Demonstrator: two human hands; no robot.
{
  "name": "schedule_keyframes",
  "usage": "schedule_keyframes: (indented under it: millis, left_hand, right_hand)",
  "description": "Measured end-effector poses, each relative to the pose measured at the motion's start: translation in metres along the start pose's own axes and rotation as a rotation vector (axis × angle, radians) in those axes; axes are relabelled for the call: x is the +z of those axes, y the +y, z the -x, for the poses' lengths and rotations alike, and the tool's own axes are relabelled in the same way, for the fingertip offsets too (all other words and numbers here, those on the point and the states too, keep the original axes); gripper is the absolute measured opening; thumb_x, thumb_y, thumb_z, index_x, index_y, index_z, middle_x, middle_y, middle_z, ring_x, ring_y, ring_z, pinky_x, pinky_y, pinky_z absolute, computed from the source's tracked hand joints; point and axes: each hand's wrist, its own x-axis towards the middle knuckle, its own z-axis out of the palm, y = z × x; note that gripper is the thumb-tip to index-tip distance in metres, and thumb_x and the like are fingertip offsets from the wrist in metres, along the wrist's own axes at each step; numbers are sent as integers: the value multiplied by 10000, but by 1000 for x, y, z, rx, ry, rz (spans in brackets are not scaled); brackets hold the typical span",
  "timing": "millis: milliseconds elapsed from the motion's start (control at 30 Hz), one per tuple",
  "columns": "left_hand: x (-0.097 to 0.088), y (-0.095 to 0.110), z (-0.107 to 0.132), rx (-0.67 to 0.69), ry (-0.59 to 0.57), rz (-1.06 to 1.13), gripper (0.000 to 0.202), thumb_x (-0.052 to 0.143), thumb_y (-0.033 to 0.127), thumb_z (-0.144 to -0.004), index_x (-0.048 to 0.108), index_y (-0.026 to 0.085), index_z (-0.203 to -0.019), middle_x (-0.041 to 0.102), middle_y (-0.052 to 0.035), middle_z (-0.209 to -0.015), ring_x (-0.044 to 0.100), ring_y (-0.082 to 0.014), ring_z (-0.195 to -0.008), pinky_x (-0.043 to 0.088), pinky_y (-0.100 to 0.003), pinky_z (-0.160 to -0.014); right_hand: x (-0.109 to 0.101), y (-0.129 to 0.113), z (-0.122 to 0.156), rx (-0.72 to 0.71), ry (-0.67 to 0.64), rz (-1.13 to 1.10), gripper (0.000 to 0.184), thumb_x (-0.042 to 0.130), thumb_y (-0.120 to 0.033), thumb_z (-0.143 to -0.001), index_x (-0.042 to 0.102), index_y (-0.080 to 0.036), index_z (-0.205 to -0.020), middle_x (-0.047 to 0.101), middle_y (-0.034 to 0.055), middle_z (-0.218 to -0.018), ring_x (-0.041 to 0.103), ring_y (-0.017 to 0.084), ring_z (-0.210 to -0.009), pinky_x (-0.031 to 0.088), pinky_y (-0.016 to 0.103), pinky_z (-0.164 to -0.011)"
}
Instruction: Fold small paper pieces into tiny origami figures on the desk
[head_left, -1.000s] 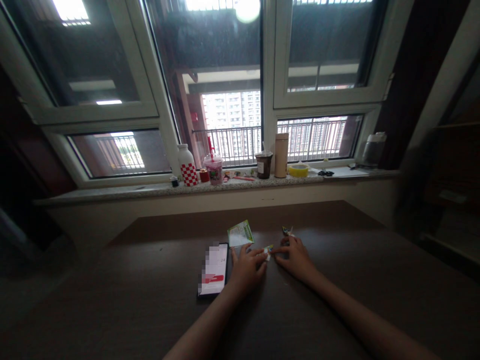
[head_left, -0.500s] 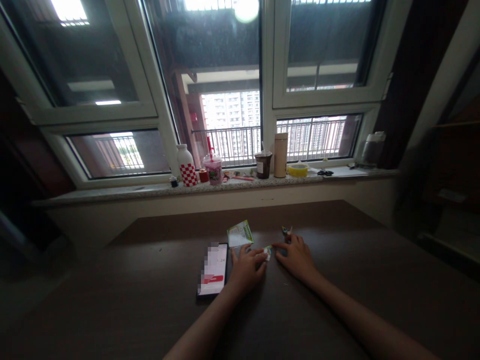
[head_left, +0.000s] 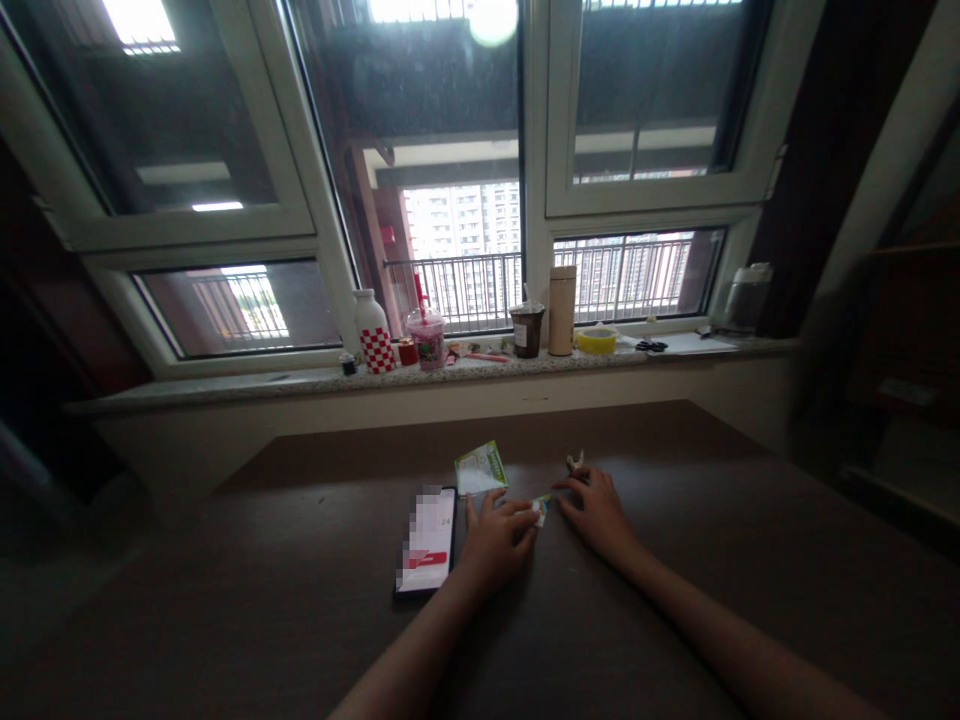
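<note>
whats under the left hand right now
A small printed piece shows just past the fingers of the left hand, over the brown table. How far it runs beneath them, and whatever is under the palm, is covered and cannot be seen.

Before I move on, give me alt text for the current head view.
A left hand touches a small colourful piece on a brown table; the right hand is at a second small scrap. A phone and green-edged sheet lie nearby, below a windowsill with bottles and cups.
</note>
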Motion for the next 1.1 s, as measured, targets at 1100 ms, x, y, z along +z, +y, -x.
schedule_keyframes:
  millis: [1100]
  left_hand:
    - [3, 3, 0, 15, 11, 17, 259, 554, 344, -896, 666, 441, -1109, 670, 45, -1225, 391, -312, -1314, -98, -749, -1056]
  right_hand:
    - [3, 0, 7, -2, -130, 1, 462, 763, -465, -639, 643, -230, -1019, 516, 105, -1188, 474, 292, -1181, 364, 417, -1019]
